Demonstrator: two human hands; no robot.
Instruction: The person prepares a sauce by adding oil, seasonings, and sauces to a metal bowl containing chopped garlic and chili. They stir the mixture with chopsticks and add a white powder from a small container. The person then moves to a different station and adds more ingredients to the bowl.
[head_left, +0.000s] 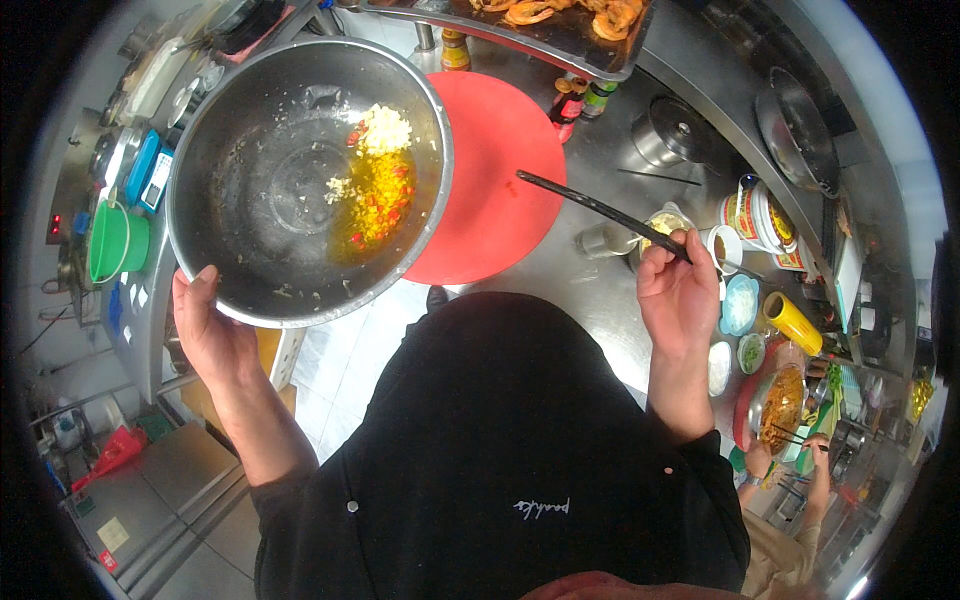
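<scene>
My left hand (214, 330) grips the lower-left rim of a large metal mixing bowl (262, 127), thumb over the edge. Yellow oily liquid with chopped red and yellow chilli (379, 202) pools on the bowl's right side. A mound of minced garlic (385, 130) lies above it, and small bits stick to the wall. A round red cutting board (495, 202) shows partly from behind the bowl, with a few small specks on it. My right hand (679, 300) holds dark chopsticks (600, 210), whose tips reach over the board's right edge, apart from the bowl.
A tray of cooked shrimp (517, 49) stands at the far edge, near sauce bottles (568, 105). Right are a lidded steel pot (667, 135), a container of minced garlic (664, 223) and a white tub (750, 217). Another person's hand (816, 448) works chopsticks over a food-filled bowl (780, 405).
</scene>
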